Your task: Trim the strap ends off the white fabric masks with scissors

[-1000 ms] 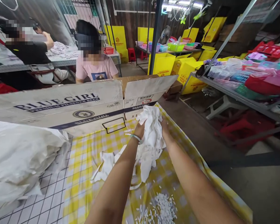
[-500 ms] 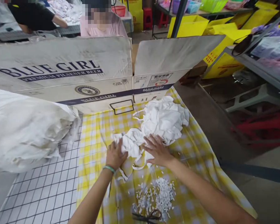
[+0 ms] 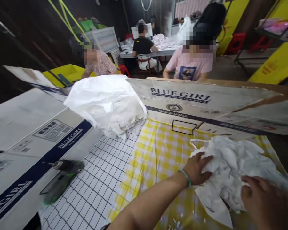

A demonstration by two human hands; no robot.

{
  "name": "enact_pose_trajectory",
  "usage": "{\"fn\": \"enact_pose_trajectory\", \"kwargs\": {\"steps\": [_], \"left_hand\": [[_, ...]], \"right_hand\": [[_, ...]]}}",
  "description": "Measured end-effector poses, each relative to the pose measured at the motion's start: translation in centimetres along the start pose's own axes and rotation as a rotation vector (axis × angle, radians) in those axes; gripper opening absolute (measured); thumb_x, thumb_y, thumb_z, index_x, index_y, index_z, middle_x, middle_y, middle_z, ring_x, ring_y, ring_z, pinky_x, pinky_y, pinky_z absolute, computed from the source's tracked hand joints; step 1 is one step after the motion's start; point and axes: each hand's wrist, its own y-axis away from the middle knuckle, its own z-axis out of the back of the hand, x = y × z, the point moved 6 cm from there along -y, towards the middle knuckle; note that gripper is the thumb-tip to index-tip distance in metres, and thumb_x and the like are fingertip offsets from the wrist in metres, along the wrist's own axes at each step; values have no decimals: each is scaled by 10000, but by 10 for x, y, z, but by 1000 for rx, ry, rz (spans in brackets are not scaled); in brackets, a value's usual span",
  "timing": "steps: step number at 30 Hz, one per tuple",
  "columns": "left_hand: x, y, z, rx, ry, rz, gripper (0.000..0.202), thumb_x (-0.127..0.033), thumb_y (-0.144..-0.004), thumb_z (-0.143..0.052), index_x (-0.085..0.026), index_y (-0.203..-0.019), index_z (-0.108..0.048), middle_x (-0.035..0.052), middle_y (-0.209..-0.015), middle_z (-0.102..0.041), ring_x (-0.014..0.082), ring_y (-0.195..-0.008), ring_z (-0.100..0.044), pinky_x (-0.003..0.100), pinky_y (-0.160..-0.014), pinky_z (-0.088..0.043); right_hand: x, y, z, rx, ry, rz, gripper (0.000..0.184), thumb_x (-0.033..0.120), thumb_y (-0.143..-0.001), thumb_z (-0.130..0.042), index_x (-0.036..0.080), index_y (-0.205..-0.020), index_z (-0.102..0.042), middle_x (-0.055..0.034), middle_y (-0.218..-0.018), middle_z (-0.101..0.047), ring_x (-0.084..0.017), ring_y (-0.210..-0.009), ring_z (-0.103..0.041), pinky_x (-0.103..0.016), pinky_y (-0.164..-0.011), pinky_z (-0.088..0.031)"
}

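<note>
A loose pile of white cloth pieces (image 3: 232, 156), thin straps showing at its left, lies on the right of the yellow checked tablecloth (image 3: 165, 147). My left hand (image 3: 198, 167), with a green band at the wrist, touches the pile's left side, its fingers apart. At the near right edge of the pile rests my right hand (image 3: 261, 195), blurred, fingers slightly bent and apart against the cloth. One flat white piece (image 3: 214, 204) hangs toward me from the pile. Small white bits (image 3: 176, 223) lie at the bottom of the view.
A stuffed white bag (image 3: 108, 102) sits at the back left on a black-and-white grid cloth (image 3: 103, 172). Printed cardboard walls (image 3: 182, 99) border the back and left. A grey-green power tool (image 3: 62, 179) lies at left. Several people sit beyond the cardboard.
The view has swung to the left. My hands have pushed the nearer white pieces rightward against the larger pile. The power tool and left cardboard have come into view; the scissors have left it.
</note>
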Motion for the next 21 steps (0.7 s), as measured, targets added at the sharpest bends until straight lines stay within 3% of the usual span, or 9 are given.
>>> {"fn": "enact_pose_trajectory", "kwargs": {"steps": [3,5,8,10,11,13,15,18,21], "left_hand": [[53,60,103,-296,-25,152,313,-299,-848,-618,-232,-1152,-642,130,-1250,-591,273,-1148,-591,475,-983,-510],[92,96,185,-515,-68,289,230,-298,-920,-537,-191,-1097,-639,130,-1180,-603,262,-1115,-588,506,-971,-491],[134,130,297,-763,-126,424,291,-334,-929,-568,-153,-1155,-593,99,-1203,-596,232,-1073,-595,458,-912,-516],[152,137,356,-882,-160,478,345,-328,-922,-583,-158,-1222,-558,108,-1286,-553,240,-1114,-578,457,-929,-511],[160,138,378,-930,-177,504,397,-322,-911,-600,-165,-1268,-529,120,-1354,-506,257,-1166,-551,472,-961,-495],[176,135,410,-1006,-202,567,533,-320,-882,-639,-181,-1360,-451,136,-1478,-381,304,-1285,-460,522,-1034,-436],[195,134,428,-1054,-208,651,577,-327,-877,-645,-194,-1393,-424,134,-1512,-339,330,-1331,-410,562,-1063,-396],[226,144,439,-1062,-158,787,448,-333,-912,-599,-179,-1322,-504,122,-1393,-486,292,-1228,-518,536,-1001,-460],[253,162,441,-990,-50,878,369,-333,-922,-589,-159,-1246,-556,107,-1263,-580,239,-1091,-604,461,-911,-528]], "right_hand": [[54,-24,16,-122,-134,-15,138,205,-698,-538,325,-767,-536,-165,-793,-633,-325,-696,-572,-484,-623,-379],[120,-46,5,-26,-361,62,131,192,-730,-538,303,-797,-537,-124,-802,-634,-308,-771,-604,-462,-684,-459],[242,-75,-36,234,-737,114,103,196,-801,-499,272,-819,-566,-71,-812,-634,-263,-809,-611,-434,-739,-509],[325,-90,-75,458,-951,72,130,192,-827,-503,251,-885,-603,-71,-910,-644,-253,-947,-615,-433,-867,-513],[362,-99,-93,491,-973,63,143,186,-825,-518,245,-913,-612,-65,-952,-651,-241,-977,-618,-414,-894,-517],[418,-119,-131,510,-952,-9,191,179,-830,-564,222,-1006,-625,-67,-1045,-652,-228,-996,-621,-395,-894,-530],[446,-141,-172,490,-873,-173,250,226,-885,-589,165,-1127,-599,-96,-1146,-622,-230,-1022,-616,-423,-888,-533],[455,-170,-222,469,-759,-363,343,333,-938,-585,163,-1235,-560,-96,-1248,-585,-224,-1064,-610,-441,-895,-533],[449,-190,-254,475,-702,-440,347,340,-941,-583,169,-1241,-561,-94,-1252,-587,-223,-1065,-614,-437,-894,-537]]}}
